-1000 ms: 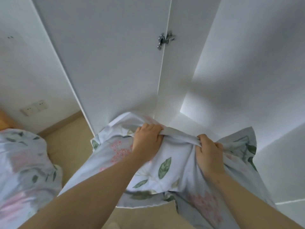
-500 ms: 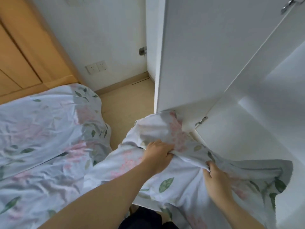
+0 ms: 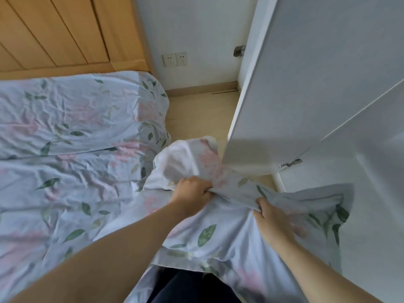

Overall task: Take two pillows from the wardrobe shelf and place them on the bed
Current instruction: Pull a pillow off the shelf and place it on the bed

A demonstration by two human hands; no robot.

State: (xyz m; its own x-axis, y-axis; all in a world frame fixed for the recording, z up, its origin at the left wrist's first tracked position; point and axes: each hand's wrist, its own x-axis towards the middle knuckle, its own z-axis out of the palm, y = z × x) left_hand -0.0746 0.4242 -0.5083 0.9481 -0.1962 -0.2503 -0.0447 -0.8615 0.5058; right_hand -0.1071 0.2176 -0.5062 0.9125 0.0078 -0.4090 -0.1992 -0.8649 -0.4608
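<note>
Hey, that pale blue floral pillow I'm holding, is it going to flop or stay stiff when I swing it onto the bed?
Probably floppy: the pale blue floral pillow sags and bunches where the left hand and right hand grip its cover. Likely light, since bunched fabric alone carries it.

We see the bed [image 3: 153, 101] filling the left side, covered all over by a crumpled pale-blue sheet [image 3: 76, 189] printed with pink flowers and green leaves. An edge or fold runs across it mid-way, and we cannot tell if it is one cloth or two. A wooden headboard [image 3: 54, 33] stands at the bed's far edge, and we mark the light wood floor [image 3: 196, 114] as a narrow strip between the bed and the white wardrobe door [image 3: 306, 84].
</note>
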